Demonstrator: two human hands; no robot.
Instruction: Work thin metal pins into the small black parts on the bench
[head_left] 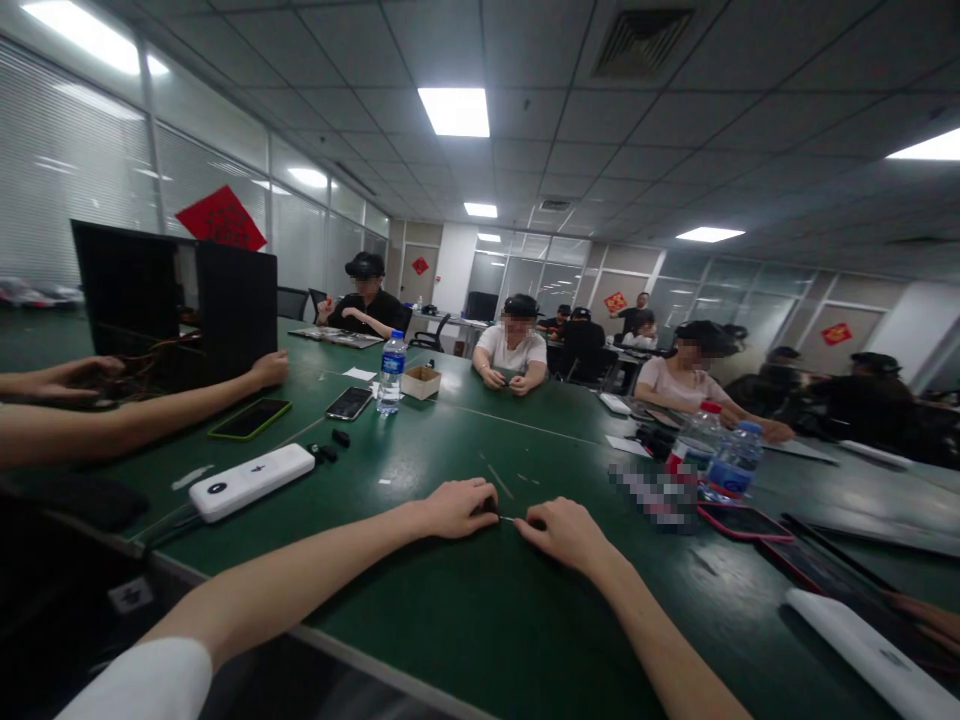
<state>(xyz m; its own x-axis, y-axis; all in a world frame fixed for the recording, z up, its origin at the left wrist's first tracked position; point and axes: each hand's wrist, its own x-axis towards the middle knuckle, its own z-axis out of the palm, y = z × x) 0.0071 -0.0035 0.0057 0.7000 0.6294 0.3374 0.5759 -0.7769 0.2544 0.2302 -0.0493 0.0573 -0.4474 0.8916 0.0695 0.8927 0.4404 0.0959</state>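
Note:
My left hand rests low over the green table, fingers curled and closed, and what they hold is hidden. Just to its right is my right hand, its thumb and fingers pinched together on the tabletop. A short, thin, pale piece shows in the narrow gap between the two hands, at the right fingertips. It is too small to name. Both forearms reach in from the near edge of the table.
Left are a white power bank, a phone in a green case, another phone, a water bottle, a small box and a co-worker's arms at a black case. Right stand bottles beside a phone. Others sit opposite.

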